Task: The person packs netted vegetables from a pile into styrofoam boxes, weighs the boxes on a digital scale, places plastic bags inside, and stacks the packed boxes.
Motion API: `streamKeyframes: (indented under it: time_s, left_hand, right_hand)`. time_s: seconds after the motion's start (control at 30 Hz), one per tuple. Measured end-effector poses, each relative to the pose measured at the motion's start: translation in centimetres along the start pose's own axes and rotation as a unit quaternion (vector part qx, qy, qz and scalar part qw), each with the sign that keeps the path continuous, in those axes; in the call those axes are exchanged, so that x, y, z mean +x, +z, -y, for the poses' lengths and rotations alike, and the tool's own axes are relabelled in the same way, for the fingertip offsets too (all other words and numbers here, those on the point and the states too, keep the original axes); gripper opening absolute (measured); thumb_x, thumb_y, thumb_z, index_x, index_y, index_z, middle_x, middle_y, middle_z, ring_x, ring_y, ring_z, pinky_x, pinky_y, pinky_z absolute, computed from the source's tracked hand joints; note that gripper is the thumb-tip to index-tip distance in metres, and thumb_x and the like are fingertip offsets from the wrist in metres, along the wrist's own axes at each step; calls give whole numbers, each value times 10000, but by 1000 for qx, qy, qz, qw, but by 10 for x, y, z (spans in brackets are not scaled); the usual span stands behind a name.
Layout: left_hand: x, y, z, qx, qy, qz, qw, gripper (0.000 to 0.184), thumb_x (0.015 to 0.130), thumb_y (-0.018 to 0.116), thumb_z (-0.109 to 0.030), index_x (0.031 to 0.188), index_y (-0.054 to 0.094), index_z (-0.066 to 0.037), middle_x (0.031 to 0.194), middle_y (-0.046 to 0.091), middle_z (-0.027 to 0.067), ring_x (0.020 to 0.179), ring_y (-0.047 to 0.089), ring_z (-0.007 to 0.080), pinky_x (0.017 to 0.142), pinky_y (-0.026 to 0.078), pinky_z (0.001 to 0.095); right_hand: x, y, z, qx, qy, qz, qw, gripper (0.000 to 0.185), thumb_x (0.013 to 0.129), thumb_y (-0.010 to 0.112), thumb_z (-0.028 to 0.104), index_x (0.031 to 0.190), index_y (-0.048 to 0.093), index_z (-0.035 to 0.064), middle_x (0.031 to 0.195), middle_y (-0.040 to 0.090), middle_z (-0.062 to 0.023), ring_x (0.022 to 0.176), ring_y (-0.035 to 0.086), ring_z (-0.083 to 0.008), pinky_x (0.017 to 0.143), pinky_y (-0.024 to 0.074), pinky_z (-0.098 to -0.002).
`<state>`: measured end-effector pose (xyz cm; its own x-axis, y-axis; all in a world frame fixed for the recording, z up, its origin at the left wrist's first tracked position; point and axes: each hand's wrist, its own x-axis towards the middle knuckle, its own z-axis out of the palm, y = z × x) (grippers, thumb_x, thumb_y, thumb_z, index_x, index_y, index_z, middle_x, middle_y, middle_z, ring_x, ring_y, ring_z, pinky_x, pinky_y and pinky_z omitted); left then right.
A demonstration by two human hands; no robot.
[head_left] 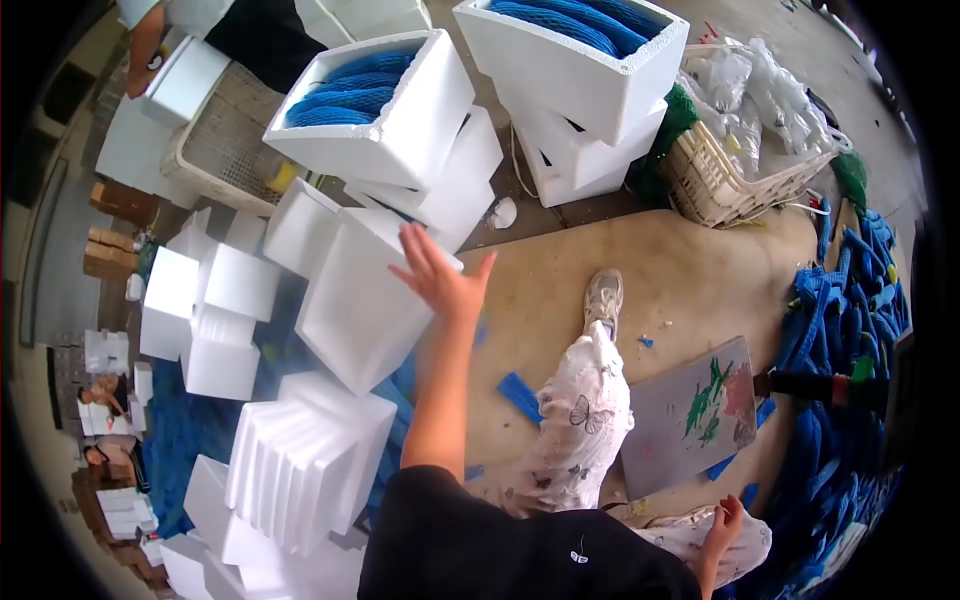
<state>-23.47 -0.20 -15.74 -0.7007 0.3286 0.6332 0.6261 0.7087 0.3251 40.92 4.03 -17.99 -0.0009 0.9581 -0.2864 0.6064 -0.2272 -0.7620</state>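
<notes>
My left hand (440,275) reaches out with its fingers spread, over the edge of a white foam box (365,300); whether it touches the box I cannot tell. Down by my patterned trouser leg, my right hand (725,530) hangs low, its fingers partly curled and small in view. Beyond the left hand, a foam box (430,130) filled with blue netted bundles (350,90) rests on other boxes. Another filled box (600,85) stands on a stack to its right.
White foam boxes and stacked lids (290,470) crowd the left. A crate (740,190) holds clear plastic. Blue bundles (850,310) are heaped at right, near a grey board (680,420). Another person's hand (142,75) touches a box at upper left.
</notes>
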Motion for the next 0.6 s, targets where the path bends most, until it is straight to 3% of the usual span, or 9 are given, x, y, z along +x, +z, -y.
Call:
streamKeyframes:
  time_s: [0.03,0.1,0.23,0.3,0.37,0.47,0.5,0.57,0.6]
  left_hand:
    - [-35,-15,32,96,-32,62,993,1004,695,743,-484,1437,245,-26,1445,331,196,1343,322,352,1068,155,614]
    - [-77,-25,94,80,-105,267,955,791,734,748,-339,1371,375,-55,1325,476,176,1231,454,349,1040,304,489]
    - [-63,-57,66,6,-71,286,956,551,781,720,-200,1258,496,-39,1197,561,167,1118,530,341,959,402,408]
    - [-42,-93,-9,-234,-51,115,964,457,795,695,-164,1208,548,-35,1215,556,166,1100,548,323,907,444,426]
    - [-31,-166,-78,-375,-105,272,880,432,817,676,-141,1204,530,-17,1162,591,162,1021,589,326,860,477,407]
    - [-47,-224,-162,-375,270,303,833,422,755,675,-66,1158,554,-36,1096,635,137,946,633,304,826,508,405]
    - [-52,-230,-192,-343,412,278,797,425,727,680,-55,1138,570,-52,1101,640,127,923,641,306,815,516,402]
    - [-89,-216,-241,-339,533,240,738,394,678,667,-46,1058,575,-93,1029,652,78,919,638,276,860,504,408]
    - [-106,-211,-262,-331,574,315,680,356,688,664,-63,1029,564,-95,990,645,64,905,634,270,884,496,406]
  right_hand:
    - [-9,-9,-1,16,-18,-20,1000,353,836,536,-26,1188,535,7,1050,588,-80,907,573,-140,772,471,-244]
    - [-11,10,46,49,-7,30,998,301,848,538,-21,1146,565,16,986,604,-62,894,579,-140,792,473,-251]
    - [-20,52,113,0,-174,105,979,197,843,572,-35,1033,607,4,947,636,-77,856,614,-162,763,476,-250]
    - [-30,53,141,-18,-236,74,969,160,829,578,-45,972,628,5,937,640,-97,842,625,-195,754,479,-260]
    - [-42,41,160,25,-243,37,969,136,833,579,-39,951,635,2,935,641,-97,857,621,-197,764,482,-264]
    - [-51,11,164,169,-241,-34,955,275,944,523,165,1193,568,58,1105,613,-80,966,594,-158,860,462,-294]
    - [-53,-4,167,197,-264,-85,941,448,949,492,394,1282,520,96,1204,578,-108,1065,584,-209,927,455,-350]
    - [-60,-31,168,246,-215,-160,932,826,825,381,728,1436,334,174,1397,445,-142,1262,464,-308,1037,358,-539]
    - [-60,-39,160,284,-194,-147,927,791,850,425,665,1458,284,179,1391,448,-143,1252,471,-293,1006,383,-519]
